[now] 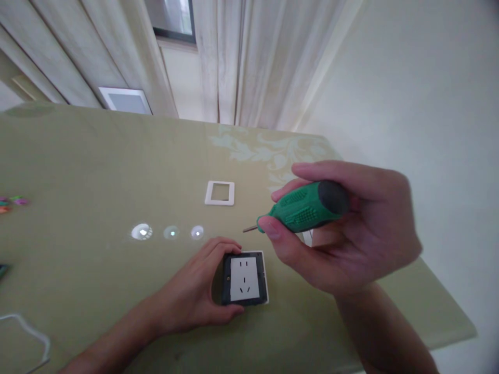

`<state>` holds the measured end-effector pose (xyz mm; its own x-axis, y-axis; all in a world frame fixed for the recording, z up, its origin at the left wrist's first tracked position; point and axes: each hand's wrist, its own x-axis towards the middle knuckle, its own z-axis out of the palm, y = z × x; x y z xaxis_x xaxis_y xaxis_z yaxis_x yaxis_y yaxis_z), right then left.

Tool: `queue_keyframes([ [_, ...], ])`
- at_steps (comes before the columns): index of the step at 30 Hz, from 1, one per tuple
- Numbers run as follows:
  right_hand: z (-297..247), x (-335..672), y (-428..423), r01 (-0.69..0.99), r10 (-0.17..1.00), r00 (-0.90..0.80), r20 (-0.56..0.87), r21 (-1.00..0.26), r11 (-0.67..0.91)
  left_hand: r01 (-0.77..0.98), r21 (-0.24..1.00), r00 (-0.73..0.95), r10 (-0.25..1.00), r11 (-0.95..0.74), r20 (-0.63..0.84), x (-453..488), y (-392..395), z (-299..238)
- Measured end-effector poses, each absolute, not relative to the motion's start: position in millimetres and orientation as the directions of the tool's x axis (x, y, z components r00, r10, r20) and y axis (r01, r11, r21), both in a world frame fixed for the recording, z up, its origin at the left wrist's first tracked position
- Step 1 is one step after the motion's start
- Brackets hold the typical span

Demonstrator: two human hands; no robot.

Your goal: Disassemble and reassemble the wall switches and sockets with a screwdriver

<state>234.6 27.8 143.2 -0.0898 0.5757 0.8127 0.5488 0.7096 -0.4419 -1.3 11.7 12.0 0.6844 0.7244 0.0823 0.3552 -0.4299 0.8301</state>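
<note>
A wall socket [245, 279] with a white face and dark border lies face up near the table's front edge, a white edge showing along its right side. Thumb and fingers of my left hand [198, 291] grip it from the left, at its top and bottom sides. My right hand [351, 228] is raised above the table to the right, wrapped round a green and black screwdriver [298, 208]. Its thin metal tip points left, above and apart from the socket. A white square frame [208, 193] lies flat behind the socket. Something white behind my right hand is mostly hidden.
The table [97, 171] has a glossy cover with light reflections. Small colourful items [13, 202] lie at the far left, with a white cable [39, 335] at the lower left. Curtains [265, 62] hang beyond the back edge, and a pale wall [436, 104] stands right.
</note>
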Motion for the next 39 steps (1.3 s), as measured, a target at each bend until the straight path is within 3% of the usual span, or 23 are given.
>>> queue_keyframes([
  [6, 142.9, 233.0, 26.7, 0.445, 0.675, -0.256, 0.692, -0.535, 0.718, 0.385, 0.837, 0.686, 0.727, -0.388, 0.021, 0.0, 13.6, 15.2],
  [15, 136.6, 230.4, 37.0, 0.363, 0.633, -0.500, 0.591, -0.520, 0.773, 0.385, 0.833, 0.705, 0.709, -0.398, 0.012, 0.2, 15.0, 19.4],
  [39, 125.5, 225.0, 42.8, 0.350, 0.664, -0.524, 0.534, -0.576, 0.739, 0.361, 0.813, 0.697, 0.712, -0.457, 0.090, -0.5, 12.6, 15.8],
])
